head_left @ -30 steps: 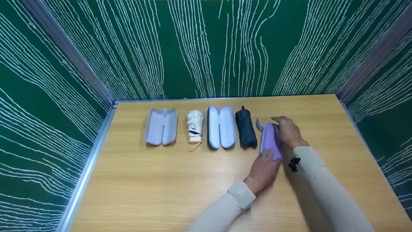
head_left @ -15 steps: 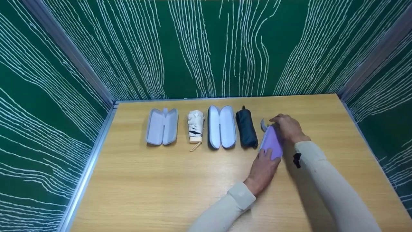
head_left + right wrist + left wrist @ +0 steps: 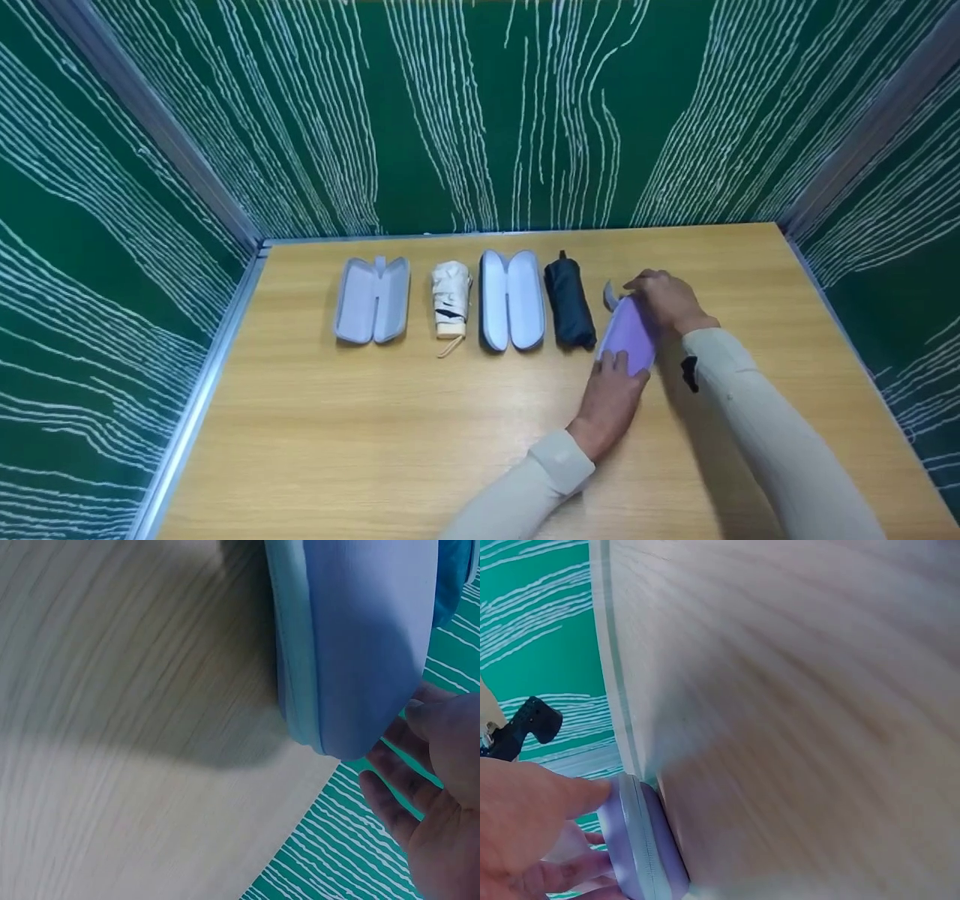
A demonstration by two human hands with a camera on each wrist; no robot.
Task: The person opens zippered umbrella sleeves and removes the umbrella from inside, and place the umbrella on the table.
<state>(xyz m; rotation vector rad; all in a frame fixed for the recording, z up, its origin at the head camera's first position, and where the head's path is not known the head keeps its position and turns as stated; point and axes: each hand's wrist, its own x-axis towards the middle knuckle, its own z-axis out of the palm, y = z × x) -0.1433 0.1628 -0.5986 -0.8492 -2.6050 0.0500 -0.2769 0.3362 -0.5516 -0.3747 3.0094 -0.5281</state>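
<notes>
Fingers of left hand (image 3: 611, 396) pinch purple case (image 3: 631, 336), near end; right hand (image 3: 667, 301) at far end, fingers spread.

Clad in pale beige to the wrists, with one touch of black.
Wears a long, plain left sleeve (image 3: 510, 487) ending in a broad left cuff (image 3: 562, 459), and a matching right sleeve (image 3: 780, 427), lightly creased. Carries a small black wrist device (image 3: 690, 373) by the right cuff (image 3: 718, 351), showing a rounded head (image 3: 546, 721) in the left wrist view.
</notes>
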